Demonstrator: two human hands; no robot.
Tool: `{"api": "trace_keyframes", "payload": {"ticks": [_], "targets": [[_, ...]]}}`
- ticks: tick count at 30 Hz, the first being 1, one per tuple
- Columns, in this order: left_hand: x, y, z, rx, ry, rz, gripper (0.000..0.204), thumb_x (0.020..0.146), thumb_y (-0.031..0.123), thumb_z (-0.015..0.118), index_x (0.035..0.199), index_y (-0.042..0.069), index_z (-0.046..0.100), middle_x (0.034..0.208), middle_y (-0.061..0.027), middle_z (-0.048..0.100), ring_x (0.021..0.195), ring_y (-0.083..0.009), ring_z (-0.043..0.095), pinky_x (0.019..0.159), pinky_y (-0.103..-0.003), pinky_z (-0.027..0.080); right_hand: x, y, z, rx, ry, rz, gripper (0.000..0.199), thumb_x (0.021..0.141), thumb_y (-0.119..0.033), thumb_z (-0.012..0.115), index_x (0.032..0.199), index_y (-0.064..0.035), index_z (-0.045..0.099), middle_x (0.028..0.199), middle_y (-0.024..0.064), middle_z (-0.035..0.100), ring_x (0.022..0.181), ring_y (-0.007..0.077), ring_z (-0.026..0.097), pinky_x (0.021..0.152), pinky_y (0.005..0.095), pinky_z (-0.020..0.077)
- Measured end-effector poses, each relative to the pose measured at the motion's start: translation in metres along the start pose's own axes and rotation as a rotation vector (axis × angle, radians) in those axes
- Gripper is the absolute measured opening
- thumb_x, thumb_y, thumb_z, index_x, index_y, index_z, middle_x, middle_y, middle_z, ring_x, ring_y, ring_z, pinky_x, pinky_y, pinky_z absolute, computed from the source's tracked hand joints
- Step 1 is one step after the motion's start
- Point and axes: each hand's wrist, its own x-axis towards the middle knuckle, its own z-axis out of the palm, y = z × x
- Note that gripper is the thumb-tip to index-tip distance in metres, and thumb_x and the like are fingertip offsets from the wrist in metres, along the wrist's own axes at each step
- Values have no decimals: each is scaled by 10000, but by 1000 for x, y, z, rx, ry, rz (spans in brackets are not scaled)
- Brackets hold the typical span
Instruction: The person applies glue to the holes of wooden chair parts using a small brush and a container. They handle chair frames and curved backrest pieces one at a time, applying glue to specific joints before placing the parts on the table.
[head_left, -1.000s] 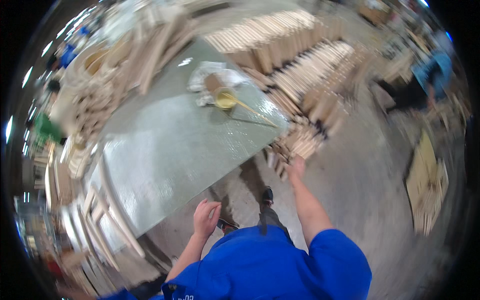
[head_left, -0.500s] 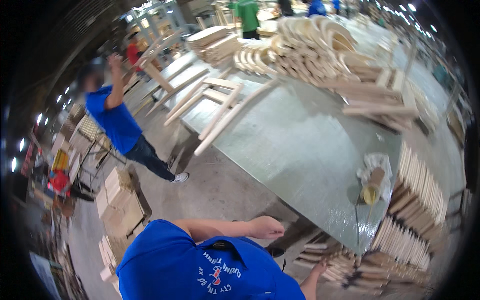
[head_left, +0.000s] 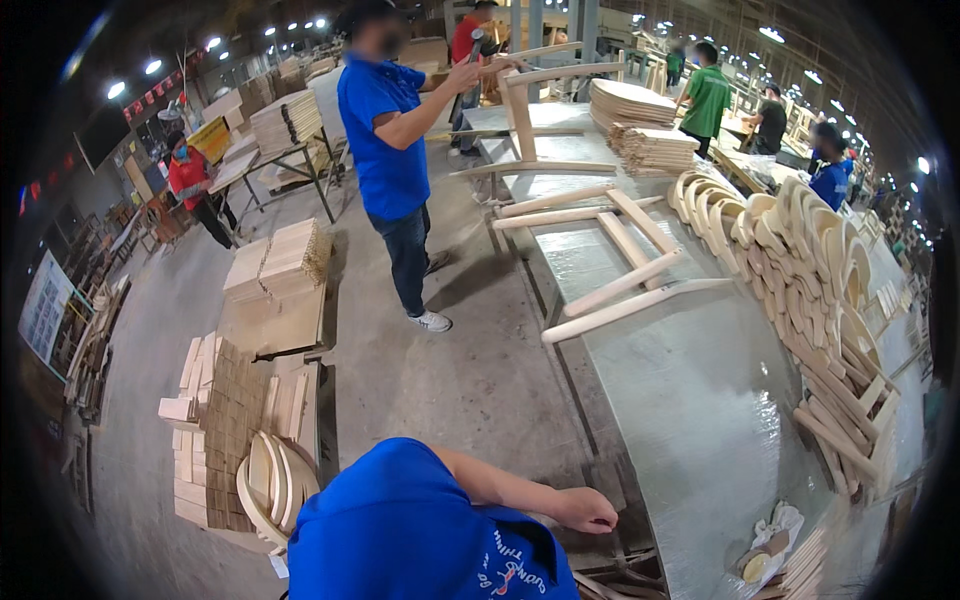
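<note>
Head view: my left hand [head_left: 588,510] is hanging free of the table [head_left: 690,430] just right of it, fingers curled; I cannot tell whether it is gripping anything. My right hand is lying out of sight. Farther right, a cup [head_left: 754,566] is standing near light wooden sticks [head_left: 803,565]. Judgement: working well is meaning keeping my knuckles clear of that table edge.
</note>
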Motion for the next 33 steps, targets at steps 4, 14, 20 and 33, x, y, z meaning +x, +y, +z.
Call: {"api": "trace_keyframes", "payload": {"ticks": [4, 14, 20, 33], "targets": [[-5, -9, -6, 38, -146, 193, 316, 783, 296, 661, 1000, 86, 566, 955, -118, 587, 952, -321, 543, 804, -427, 438, 7, -69, 33, -23, -123, -75, 442, 920, -357, 481, 1246, -60, 514, 1161, 139, 578, 1049, 272, 546, 906, 390, 417], [-37, -8, -56, -164, 108, 186, 743, 593, 229, 766, 1248, 87, 444, 1131, -146, 523, 1094, -336, 494, 892, -416, 399, 40, -227, 14, -90, -17, -286, 429, 915, -321, 497, 1267, -76, 500, 1193, 118, 558, 1094, 234, 525, 927, 377, 409], [-97, -41, -127, -168, 550, 15, 280, 645, 85, 729, 891, 70, 598, 825, -106, 611, 768, -298, 613, 666, -370, 495, 50, -445, -118, -171, 300, -660, 426, 912, -300, 506, 1280, -86, 491, 1212, 105, 546, 1121, 211, 512, 939, 369, 405], [-117, -71, -184, -532, 287, -781, 220, 696, 100, 687, 846, 13, 551, 626, -43, 571, 471, -108, 532, 419, -265, 443, 16, -319, -205, -9, 396, -336, 220, 898, -263, 565, 887, -44, 593, 827, -5, 592, 770, 87, 528, 690, 252, 420]]}}
